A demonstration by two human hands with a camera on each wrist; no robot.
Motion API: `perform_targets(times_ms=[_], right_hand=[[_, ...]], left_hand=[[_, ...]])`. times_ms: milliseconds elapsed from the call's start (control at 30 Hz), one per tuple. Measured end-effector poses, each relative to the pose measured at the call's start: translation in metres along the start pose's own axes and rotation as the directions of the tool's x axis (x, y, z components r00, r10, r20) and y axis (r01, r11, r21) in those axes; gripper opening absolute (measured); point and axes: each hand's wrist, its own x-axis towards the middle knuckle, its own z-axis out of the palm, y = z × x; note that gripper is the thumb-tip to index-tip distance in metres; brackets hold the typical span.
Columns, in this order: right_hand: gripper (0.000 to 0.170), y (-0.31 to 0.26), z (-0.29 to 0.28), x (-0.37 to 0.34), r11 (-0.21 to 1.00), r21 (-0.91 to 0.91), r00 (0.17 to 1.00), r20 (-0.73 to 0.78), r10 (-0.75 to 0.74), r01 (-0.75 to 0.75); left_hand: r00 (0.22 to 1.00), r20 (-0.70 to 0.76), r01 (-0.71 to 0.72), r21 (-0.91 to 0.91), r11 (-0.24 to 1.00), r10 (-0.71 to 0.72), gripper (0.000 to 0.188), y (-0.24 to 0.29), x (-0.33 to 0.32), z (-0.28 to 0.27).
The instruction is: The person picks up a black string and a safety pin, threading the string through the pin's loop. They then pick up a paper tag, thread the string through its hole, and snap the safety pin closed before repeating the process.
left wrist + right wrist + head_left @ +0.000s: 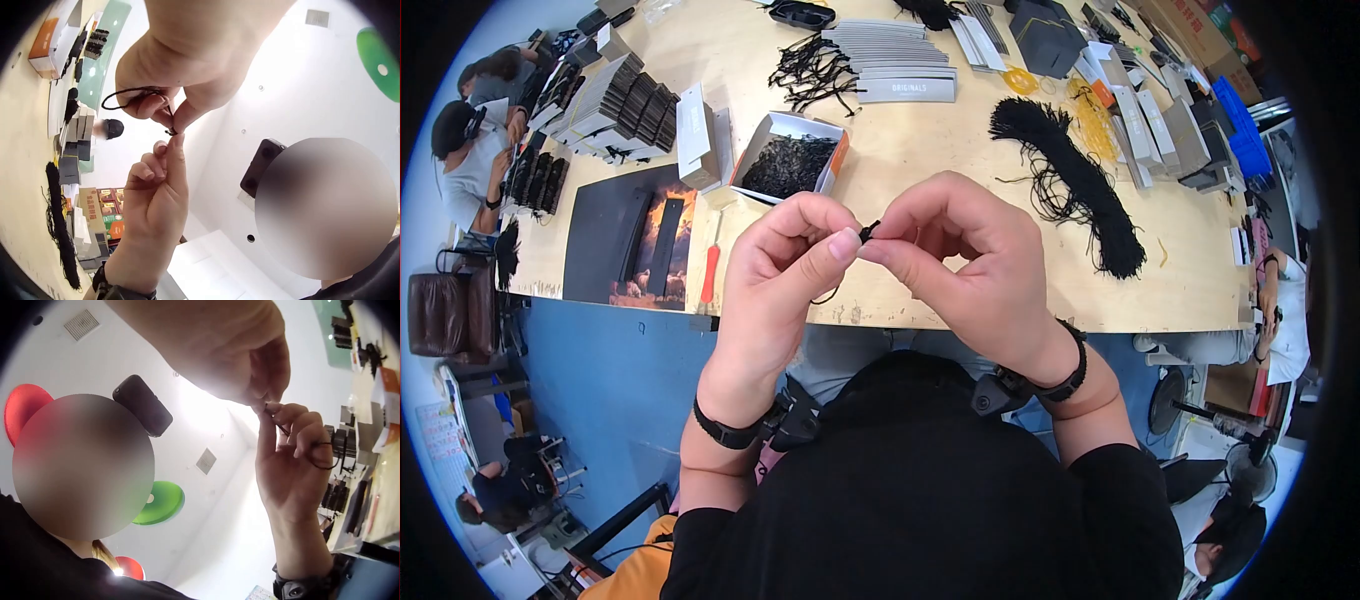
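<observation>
In the head view my left hand (765, 265) and right hand (995, 260) meet over the front part of the table. Between their thumbs and fingertips they pinch a thin black cord (868, 232), which is bunched into a small knot there. The cord's loop (111, 100) hangs out past the left hand's curled fingers in the left wrist view. From the right wrist side, the same loop (326, 467) curves below the left fingers, while the right fingertips close over the knot and partly hide it.
A white and orange box (838, 165) of black cords stands beyond my left hand. A thick black cord bundle (1080, 190) lies to the right. Grey printed cards (907, 88) are fanned at the back. A red-handled tool (709, 275) lies beside a dark picture mat (595, 230).
</observation>
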Motion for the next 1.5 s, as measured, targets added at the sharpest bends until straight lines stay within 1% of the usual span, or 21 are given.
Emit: perform_targets(times_ms=[133,167,200,233,267,333,367,433,467,500,567,600,633,667,700,867,1000,1067,1167,1300,1500], right_hand=[[0.013,0.0,-0.002,0.002,1.0,0.021,0.999,0.047,0.0,-0.001],[0.013,0.0,-0.003,0.003,1.0,0.021,0.999,0.048,-0.001,0.0],[0.013,0.0,-0.005,0.005,0.971,0.174,0.979,0.151,0.139,-0.165],[0.014,0.0,-0.007,0.007,0.893,0.303,0.928,0.271,0.255,-0.334],[0.014,0.0,-0.011,0.01,0.892,0.303,0.928,0.271,0.256,-0.334],[0.016,0.001,-0.02,0.017,0.637,0.449,0.753,0.561,0.346,-0.627],[0.016,0.005,-0.024,0.019,0.637,0.449,0.753,0.56,0.345,-0.626],[0.016,0.014,-0.028,0.019,0.228,0.661,0.698,0.691,0.188,-0.715],[0.017,0.015,-0.028,0.018,0.201,0.71,0.738,0.649,0.188,-0.675],[0.017,0.013,-0.025,0.016,0.201,0.709,0.737,0.65,0.186,-0.676],[0.021,0.007,-0.018,0.01,0.686,0.594,0.905,0.33,0.268,-0.42],[0.021,0.008,-0.013,0.007,0.685,0.594,0.904,0.331,0.269,-0.421],[0.021,0.01,-0.008,0.004,0.876,0.431,0.971,0.188,0.149,-0.218],[0.022,0.012,-0.005,0.003,0.977,0.212,0.997,0.076,-0.011,-0.005],[0.022,0.012,-0.003,0.002,0.977,0.212,0.997,0.075,-0.011,-0.005],[0.008,0.014,0.0,0.002,0.982,0.057,0.984,-0.029,-0.178,0.18],[0.007,0.016,0.002,0.002,0.974,0.116,0.981,-0.058,-0.187,0.193],[0.008,0.013,0.002,0.001,0.966,0.258,0.998,-0.054,-0.008,0.021],[0.011,0.014,0.0,0.002,0.943,0.323,0.997,0.013,0.076,-0.076],[0.013,0.015,-0.002,0.004,0.918,0.379,0.992,0.06,0.107,-0.122],[0.013,0.005,-0.004,0.007,0.918,0.352,0.983,0.06,0.175,-0.185]], left_hand=[[0.998,0.065,-0.001,0.046,0.999,-0.002,0.008,0.004,0.0,-0.005],[0.997,0.05,-0.067,0.151,0.986,0.06,0.007,0.006,0.0,-0.002],[0.992,0.042,-0.129,0.255,0.958,0.122,0.007,0.008,-0.001,0.0],[0.992,0.042,-0.128,0.254,0.959,0.122,0.007,0.008,-0.001,0.001],[0.984,0.057,-0.178,0.359,0.916,0.169,0.007,0.009,-0.002,0.0],[0.974,0.077,-0.225,0.458,0.86,0.213,0.007,0.009,-0.004,0.001],[0.974,0.065,-0.223,0.455,0.862,0.217,0.007,0.009,-0.005,0.002],[0.973,0.052,-0.222,0.452,0.864,0.223,0.007,0.009,-0.006,0.003],[0.986,0.013,-0.156,0.378,0.913,0.163,0.007,0.01,-0.006,0.004],[0.995,-0.022,-0.089,0.298,0.95,0.101,0.007,0.01,-0.006,0.004],[0.996,-0.04,-0.066,0.249,0.966,0.078,0.008,0.009,-0.006,0.005],[0.997,-0.054,-0.041,0.199,0.979,0.053,0.008,0.008,-0.006,0.005],[0.997,-0.055,-0.041,0.198,0.979,0.053,0.008,0.008,-0.006,0.004],[0.999,-0.039,0.005,0.151,0.989,0.001,0.009,0.008,-0.005,0.003],[0.999,-0.019,0.051,0.104,0.993,-0.049,0.01,0.008,-0.005,0.002],[0.998,-0.007,0.056,0.104,0.993,-0.055,0.011,0.004,-0.005,0.003],[0.998,0.011,0.064,0.066,0.996,-0.065,0.011,0.007,-0.006,0.002],[0.999,0.016,0.033,0.088,0.996,-0.035,0.011,0.009,-0.006,0.005],[0.999,-0.006,-0.033,0.148,0.989,0.034,0.011,0.007,-0.004,0.011],[0.992,-0.048,-0.101,0.284,0.954,0.119,0.008,0.005,-0.002,0.008],[0.985,-0.054,-0.139,0.33,0.934,0.166,0.005,0.006,-0.002,0.01]])
